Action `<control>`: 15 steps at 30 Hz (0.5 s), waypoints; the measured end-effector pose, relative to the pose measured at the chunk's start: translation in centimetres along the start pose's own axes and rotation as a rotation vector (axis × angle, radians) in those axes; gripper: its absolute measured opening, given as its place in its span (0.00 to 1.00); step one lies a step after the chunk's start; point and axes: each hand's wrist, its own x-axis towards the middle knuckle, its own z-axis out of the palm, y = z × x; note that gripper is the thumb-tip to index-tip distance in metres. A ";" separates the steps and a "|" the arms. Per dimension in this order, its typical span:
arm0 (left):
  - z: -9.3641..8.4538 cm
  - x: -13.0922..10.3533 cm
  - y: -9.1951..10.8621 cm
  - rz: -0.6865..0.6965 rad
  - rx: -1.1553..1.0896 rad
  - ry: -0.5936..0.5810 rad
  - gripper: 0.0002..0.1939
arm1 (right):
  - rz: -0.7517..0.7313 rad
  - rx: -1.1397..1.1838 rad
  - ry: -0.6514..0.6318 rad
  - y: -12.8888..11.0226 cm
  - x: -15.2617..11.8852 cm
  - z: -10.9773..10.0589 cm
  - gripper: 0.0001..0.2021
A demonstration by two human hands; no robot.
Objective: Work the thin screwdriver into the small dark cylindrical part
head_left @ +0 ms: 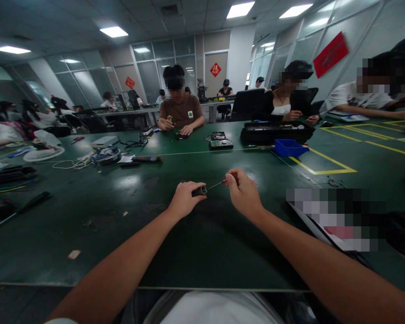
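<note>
Head view: 1 dark cylinder [198, 191], over the green table [121, 256], left hand [185, 198] clamped around its barrel; probably light, stiff, slightly slippery, best held behind the open end. 1 thin-shafted tool [216, 184], right hand [242, 191] fingers pinched on its red handle, tip near the cylinder's end; likely rigid, best gripped there.

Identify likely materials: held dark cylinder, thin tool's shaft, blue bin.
Dark cylinder: probably plastic, possibly coated metal; dark side, greyer end face.
Thin tool's shaft: likely bare metal, smooth-looking; slim, straight, pale grey.
Blue bin: likely moulded plastic; saturated blue throughout, finish too small to judge.
</note>
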 end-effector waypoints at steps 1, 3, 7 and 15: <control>0.0 0.0 0.0 -0.002 0.003 -0.001 0.21 | -0.003 0.007 0.008 0.0 0.0 0.0 0.09; 0.0 0.0 0.0 -0.002 0.011 -0.004 0.21 | -0.019 0.040 0.023 0.0 -0.1 0.0 0.09; 0.0 0.0 0.1 0.005 0.017 -0.007 0.20 | -0.055 0.068 -0.014 -0.1 -0.3 0.0 0.10; 0.2 0.1 -0.3 -0.005 0.014 0.008 0.21 | -0.014 -0.016 -0.019 0.1 0.0 0.0 0.10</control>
